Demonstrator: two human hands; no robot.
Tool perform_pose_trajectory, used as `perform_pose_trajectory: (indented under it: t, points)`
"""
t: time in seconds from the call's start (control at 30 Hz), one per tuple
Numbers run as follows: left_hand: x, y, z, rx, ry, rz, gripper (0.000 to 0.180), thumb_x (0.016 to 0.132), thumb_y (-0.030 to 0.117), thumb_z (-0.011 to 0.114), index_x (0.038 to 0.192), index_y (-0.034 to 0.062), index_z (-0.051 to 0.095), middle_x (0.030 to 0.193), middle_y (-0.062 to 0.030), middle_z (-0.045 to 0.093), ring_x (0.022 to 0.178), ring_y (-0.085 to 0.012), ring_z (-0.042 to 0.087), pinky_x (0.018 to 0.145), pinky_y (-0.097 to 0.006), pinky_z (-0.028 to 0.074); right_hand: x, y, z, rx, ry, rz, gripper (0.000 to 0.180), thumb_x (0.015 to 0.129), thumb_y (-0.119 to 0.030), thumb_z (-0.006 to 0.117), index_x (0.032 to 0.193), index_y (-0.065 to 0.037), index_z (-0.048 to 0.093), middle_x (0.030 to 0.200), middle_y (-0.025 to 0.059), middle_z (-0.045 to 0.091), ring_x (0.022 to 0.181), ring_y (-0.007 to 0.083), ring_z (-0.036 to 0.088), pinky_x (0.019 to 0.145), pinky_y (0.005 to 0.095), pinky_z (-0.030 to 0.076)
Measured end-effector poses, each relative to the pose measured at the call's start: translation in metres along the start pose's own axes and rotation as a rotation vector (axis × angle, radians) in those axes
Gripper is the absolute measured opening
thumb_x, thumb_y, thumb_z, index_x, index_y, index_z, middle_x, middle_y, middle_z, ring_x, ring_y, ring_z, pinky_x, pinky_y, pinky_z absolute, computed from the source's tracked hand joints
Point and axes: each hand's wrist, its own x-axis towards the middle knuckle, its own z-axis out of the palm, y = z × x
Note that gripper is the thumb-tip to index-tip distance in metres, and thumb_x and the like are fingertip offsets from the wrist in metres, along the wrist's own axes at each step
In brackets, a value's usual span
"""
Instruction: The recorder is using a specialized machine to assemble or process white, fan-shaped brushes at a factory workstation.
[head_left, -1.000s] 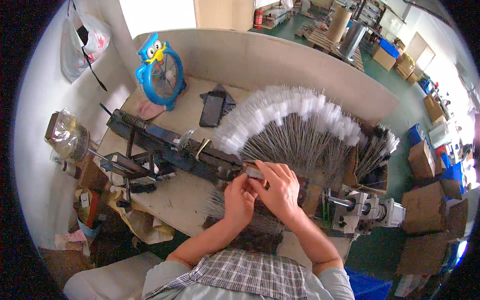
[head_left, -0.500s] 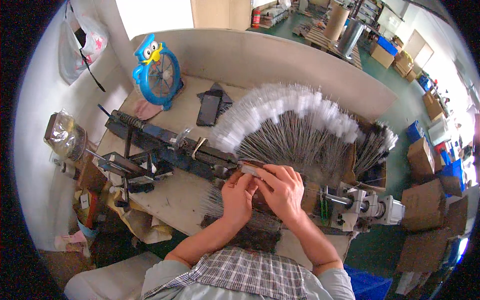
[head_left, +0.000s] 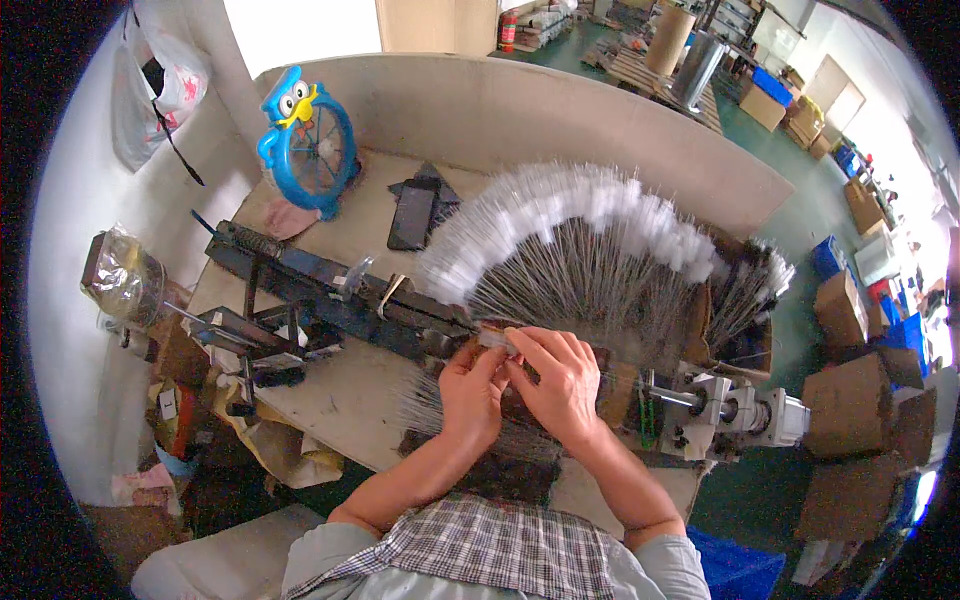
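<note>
My left hand and my right hand meet at the middle of the bench, fingers bent inward. Between their fingertips is a small whitish piece, largely covered by the fingers; its kind is unclear. Just left of the fingers ends a long dark metal bar fixture with a rounded dark knob. Behind the hands fans a big bunch of thin wire-stemmed brushes with white bristle tips. More fine wires lie beneath my left wrist.
A silver motor unit with a shaft stands at the bench's right end. A carton holds more wire brushes. At the back are a dark phone and a blue bird-shaped fan. A low panel borders the bench.
Both hands stay at the same spot with slight finger movement around the whitish piece. The whole view has shifted a little; nothing else has visibly moved.
</note>
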Motion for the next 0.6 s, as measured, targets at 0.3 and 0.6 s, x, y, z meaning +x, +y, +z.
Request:
perform_pose_trajectory:
  t: [0.3, 0.6]
  points:
    - [0.001, 0.002, 0.0, -0.023, 0.008, -0.017, 0.015, 0.082, 0.002, 0.056, 0.097, -0.0007, 0.054, 0.094, -0.0093, 0.059, 0.085, -0.0176, 0.059, 0.075, -0.028, 0.049, 0.004, 0.001, -0.005, -0.028, -0.033, -0.06, 0.032, 0.066, -0.014, 0.071, 0.097, -0.011, 0.066, 0.098, 0.0032, 0.062, 0.086, 0.0228, 0.059, 0.076, 0.0351, 0.045]
    - [-0.004, 0.01, -0.004, -0.086, -0.053, -0.051, 0.028, 0.092, 0.025, 0.046, 0.102, -0.0002, 0.052, 0.096, -0.0095, 0.057, 0.088, -0.0201, 0.057, 0.086, -0.037, 0.048, -0.011, 0.013, -0.027, -0.219, -0.144, -0.028, 0.014, 0.07, -0.017, 0.066, 0.082, -0.011, 0.064, 0.077, 0.0014, 0.06, 0.083, 0.0213, 0.055, 0.076, 0.0358, 0.042]
